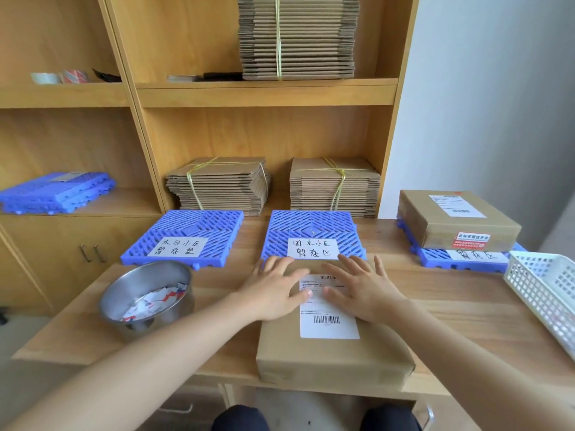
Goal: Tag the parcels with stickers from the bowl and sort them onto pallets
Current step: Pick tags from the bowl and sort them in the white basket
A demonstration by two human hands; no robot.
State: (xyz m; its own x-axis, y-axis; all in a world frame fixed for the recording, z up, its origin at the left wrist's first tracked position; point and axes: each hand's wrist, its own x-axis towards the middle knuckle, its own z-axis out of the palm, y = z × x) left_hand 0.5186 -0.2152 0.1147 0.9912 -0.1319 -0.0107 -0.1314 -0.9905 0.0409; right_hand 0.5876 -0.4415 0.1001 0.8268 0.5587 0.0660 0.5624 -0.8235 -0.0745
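Observation:
A brown paper-wrapped parcel (333, 356) with a white shipping label (329, 321) lies at the table's near edge. My left hand (273, 290) and my right hand (364, 290) both rest flat on its top, fingers spread, either side of the label. A steel bowl (146, 297) with red, white and blue stickers stands to the left. Three blue pallets sit behind: left (186, 237), middle (311, 231), and right (460, 259), each with a handwritten label. The right pallet carries a brown parcel (451, 222) that bears a red sticker.
A white perforated basket (547, 290) stands at the table's right edge. Bundles of flat cardboard (217, 185) tied with yellow string fill the wooden shelves behind. Spare blue pallets (56, 191) and tape rolls (59, 77) sit on the left shelves.

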